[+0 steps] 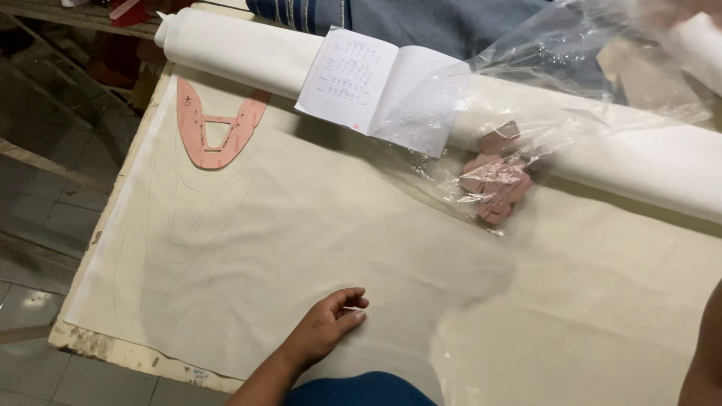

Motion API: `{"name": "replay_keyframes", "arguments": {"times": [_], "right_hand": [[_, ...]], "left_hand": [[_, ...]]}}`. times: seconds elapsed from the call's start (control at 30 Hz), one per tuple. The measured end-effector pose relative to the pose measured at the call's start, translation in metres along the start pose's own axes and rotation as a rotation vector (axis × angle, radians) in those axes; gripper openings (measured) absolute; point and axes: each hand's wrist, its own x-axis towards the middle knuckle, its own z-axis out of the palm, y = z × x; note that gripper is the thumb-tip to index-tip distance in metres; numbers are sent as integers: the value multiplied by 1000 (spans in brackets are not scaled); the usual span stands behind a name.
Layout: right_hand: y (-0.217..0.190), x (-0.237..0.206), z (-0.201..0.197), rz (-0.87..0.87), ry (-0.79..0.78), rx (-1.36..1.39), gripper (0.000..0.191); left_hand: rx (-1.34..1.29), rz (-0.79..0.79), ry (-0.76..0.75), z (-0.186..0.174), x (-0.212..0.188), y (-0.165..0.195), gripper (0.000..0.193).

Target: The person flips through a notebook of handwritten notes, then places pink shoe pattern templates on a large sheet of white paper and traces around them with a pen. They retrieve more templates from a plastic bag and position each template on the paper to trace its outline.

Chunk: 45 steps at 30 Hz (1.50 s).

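The cream fabric (316, 233) is pressed flat by the left hand (327, 323), loosely curled, holding nothing; smoothing toward the pink template (214, 124) seems advisable. The right hand's state cannot be told.

Cream fabric sheet (316, 248) flat on table, faint traced curves, lh side.

One head camera, looking down and forward over the cream fabric sheet (323, 248).

You see it all from above the sheet's near edge, tilted toward the fabric roll (587, 143) lying across its far side. The view sits close: the sheet fills most of the picture, tiled floor (37, 225) shows beyond its left edge, and your left hand (331, 323) rests on its near part.
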Motion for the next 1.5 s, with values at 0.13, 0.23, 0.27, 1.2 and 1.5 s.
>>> {"name": "replay_keyframes", "arguments": {"times": [0.13, 0.23, 0.27, 1.2, 1.5], "right_hand": [[32, -45, -9, -41, 2, 64, 14], [57, -42, -28, 10, -18, 107, 15], [70, -63, -28, 52, -30, 121, 16], [141, -373, 211, -3, -810, -639, 75], [189, -271, 168, 370, -394, -500, 36]], "left_hand": [[-11, 44, 228, -21, -14, -19, 50], [71, 95, 480, -37, -36, -34, 44], [123, 104, 567, -43, -45, -39, 42], [1149, 465, 499, -58, -67, -86, 49], [937, 576, 621, -62, -81, -99, 78]]}}
